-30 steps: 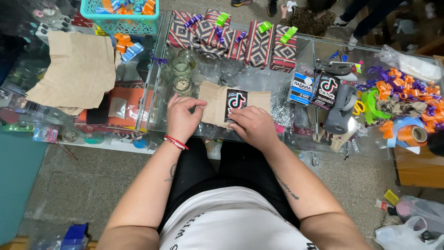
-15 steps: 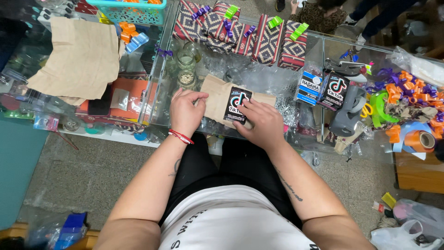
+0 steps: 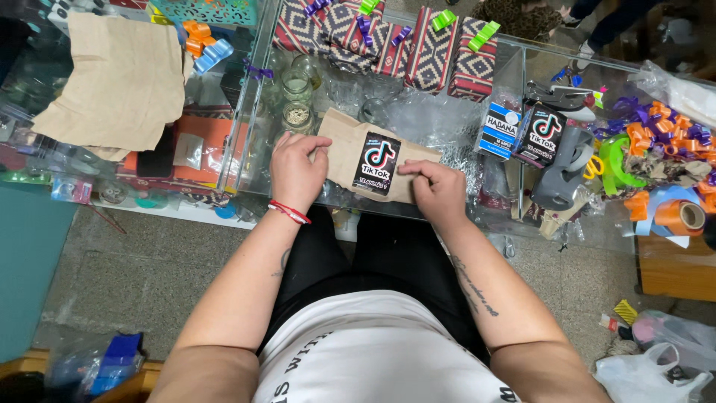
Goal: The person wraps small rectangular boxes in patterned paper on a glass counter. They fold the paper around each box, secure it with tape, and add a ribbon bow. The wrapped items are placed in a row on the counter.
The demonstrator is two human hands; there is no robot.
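Note:
A small black box with a coloured logo lies on a sheet of brown paper on the glass counter. My left hand, with a red string bracelet at the wrist, pinches the paper's left side and folds it toward the box. My right hand presses the paper against the box's right end with its fingertips. Both hands touch the paper around the box.
Several wrapped patterned gifts with bows line the counter's far edge. Two more small boxes, a grey tape dispenser, ribbon bows and orange ribbon rolls sit right. More brown paper lies left. Glass jars stand beyond.
The camera has tilted slightly. My left hand has shifted onto the paper's left edge and folded it in; my right hand stays pressed on the box's right end.

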